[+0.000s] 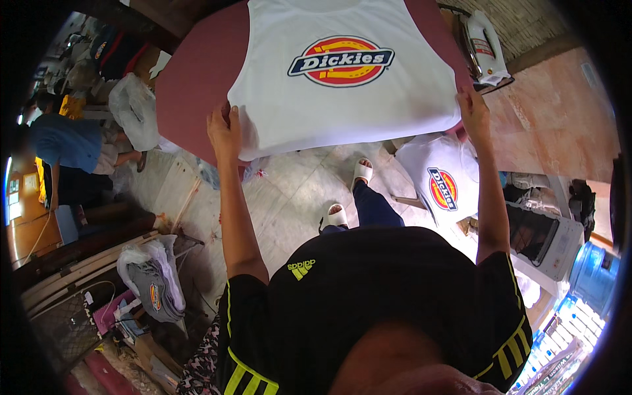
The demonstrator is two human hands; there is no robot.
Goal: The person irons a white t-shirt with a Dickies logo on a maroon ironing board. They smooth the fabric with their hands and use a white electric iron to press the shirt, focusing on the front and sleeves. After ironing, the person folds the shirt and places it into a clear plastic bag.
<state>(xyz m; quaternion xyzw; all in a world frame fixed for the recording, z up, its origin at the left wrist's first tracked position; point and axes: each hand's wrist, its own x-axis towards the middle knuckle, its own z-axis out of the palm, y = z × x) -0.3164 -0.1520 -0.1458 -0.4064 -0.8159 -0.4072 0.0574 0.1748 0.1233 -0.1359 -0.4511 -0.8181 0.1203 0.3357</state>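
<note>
A white sleeveless shirt (pixel 283 105) with a red, yellow and dark blue printed emblem lies spread over a maroon padded table (pixel 191 85). Its lower hem droops toward me along the near edge. My left hand (pixel 225 131) is closed on the left side of the shirt near the hem, thumb and finger pinching the cloth. On the opposite side, my right hand (pixel 474 113) grips the shirt's right edge in the same way. Both arms reach forward. The shirt's neckline is cut off by the top of the view.
A white iron (pixel 484 49) rests on a stand at the far right, beside a pinkish board (pixel 553 112). Below my right hand hangs another white printed shirt (pixel 444 181). Folded grey shirts (pixel 155 286) lie at left. A person in blue (pixel 69 141) bends at far left.
</note>
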